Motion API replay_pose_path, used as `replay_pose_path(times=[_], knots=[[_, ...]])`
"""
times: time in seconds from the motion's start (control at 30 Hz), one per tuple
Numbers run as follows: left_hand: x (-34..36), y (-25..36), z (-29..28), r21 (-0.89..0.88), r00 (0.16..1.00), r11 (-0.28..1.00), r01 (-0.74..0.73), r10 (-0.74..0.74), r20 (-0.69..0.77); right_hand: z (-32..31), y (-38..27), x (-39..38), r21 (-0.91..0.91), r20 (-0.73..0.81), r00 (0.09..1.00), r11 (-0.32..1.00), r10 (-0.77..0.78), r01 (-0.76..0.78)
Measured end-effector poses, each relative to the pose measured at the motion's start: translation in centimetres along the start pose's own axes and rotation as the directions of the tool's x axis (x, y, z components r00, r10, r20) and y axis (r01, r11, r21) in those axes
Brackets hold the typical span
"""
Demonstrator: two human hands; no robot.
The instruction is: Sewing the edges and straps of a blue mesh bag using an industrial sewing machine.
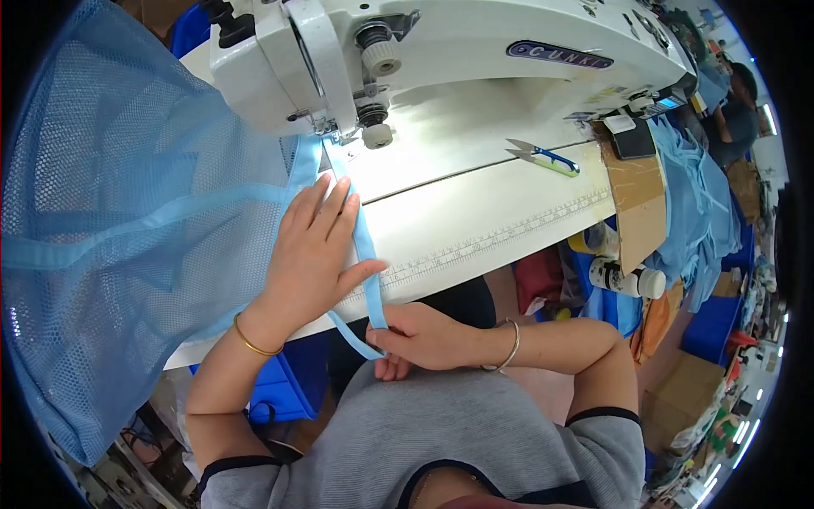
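My left hand point(311, 246) lies flat on the sewing table, fingers stretched toward the needle area and pressing on a light blue fabric strip point(366, 242). The strip runs from under the presser foot point(329, 136) down past the table's front edge. There my right hand point(417, 334) pinches it between thumb and fingers, and a loop of it hangs below. To the left spreads a large piece of light blue mesh fabric point(110, 161) with a sewn band across it. The white sewing machine point(458, 42) stands over the far side.
Thread snips point(547, 159) with blue and green handles lie on the table at the right, beyond a printed ruler scale point(500, 240). A dark phone point(634, 140) rests on cardboard point(638, 199). Nearby are a white bottle point(627, 278), blue fabric point(691, 212) and a blue bin point(284, 390).
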State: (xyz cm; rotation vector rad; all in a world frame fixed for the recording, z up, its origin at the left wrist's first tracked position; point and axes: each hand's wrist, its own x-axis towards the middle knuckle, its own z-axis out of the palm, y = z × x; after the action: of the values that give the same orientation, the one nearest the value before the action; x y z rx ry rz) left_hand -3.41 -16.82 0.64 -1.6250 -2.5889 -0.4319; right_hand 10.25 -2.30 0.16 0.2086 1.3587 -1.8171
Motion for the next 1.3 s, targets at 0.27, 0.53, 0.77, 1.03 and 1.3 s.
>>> replay_pose_path(times=[0.27, 0.53, 0.77, 1.03, 1.3], knots=[[0.0, -0.5, 0.3, 0.022, 0.999, 0.999, 0.029, -0.03, 0.022, -0.6, -1.8, 0.6, 0.177, 0.049, 0.993, 0.977, 0.111, -0.118], [0.2, -0.9, 0.3, 0.025, 0.999, 0.999, 0.044, -0.044, 0.009, -1.2, -3.4, 1.1, 0.2, 0.013, 0.993, 0.972, 0.12, -0.12], [0.4, -1.3, 0.2, 0.008, 0.999, 0.999, 0.035, -0.035, -0.008, -1.8, -4.5, 2.0, 0.216, -0.043, 0.991, 0.97, 0.125, -0.113], [1.1, -1.7, 0.3, -0.001, 0.997, 1.0, 0.01, -0.01, -0.079, -2.4, -5.5, 2.8, 0.216, -0.081, 0.992, 0.973, 0.101, -0.081], [1.1, -2.3, 0.5, 0.025, 0.995, 1.0, 0.016, -0.014, -0.094, -2.7, -6.6, 3.6, 0.187, -0.128, 0.989, 0.981, 0.079, -0.054]])
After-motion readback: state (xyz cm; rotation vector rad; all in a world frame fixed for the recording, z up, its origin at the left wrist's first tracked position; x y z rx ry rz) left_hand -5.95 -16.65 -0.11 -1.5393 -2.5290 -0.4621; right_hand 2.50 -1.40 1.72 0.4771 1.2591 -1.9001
